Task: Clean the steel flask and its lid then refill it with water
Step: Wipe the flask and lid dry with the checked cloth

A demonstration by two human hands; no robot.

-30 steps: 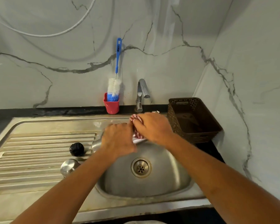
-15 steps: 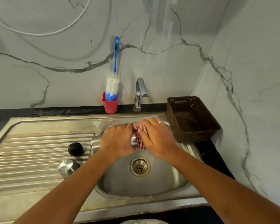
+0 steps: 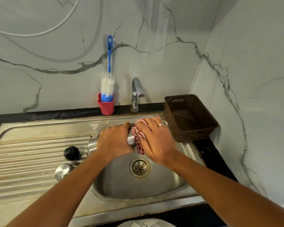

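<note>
- Red cup (image 3: 106, 107), at wall beyond my left fingers: holds blue-white bottle brush (image 3: 107, 89), upright.
- Brown perforated basket (image 3: 189, 118): just right of my right fingers.
- Sink basin (image 3: 118, 182): under both hands.
- Steel flask (image 3: 93, 145): plain brushed metal, lying sideways above basin, one end showing left of my left hand (image 3: 115, 141).
- Left fingers: curled round flask body.
- Right hand (image 3: 154, 141): fingers wrapped over red-checked cloth (image 3: 138, 138), pressing it round flask's other end.
- Black lid (image 3: 71, 153), steel cap (image 3: 63, 171): on drainboard (image 3: 31, 145), left of my left fingers.
</note>
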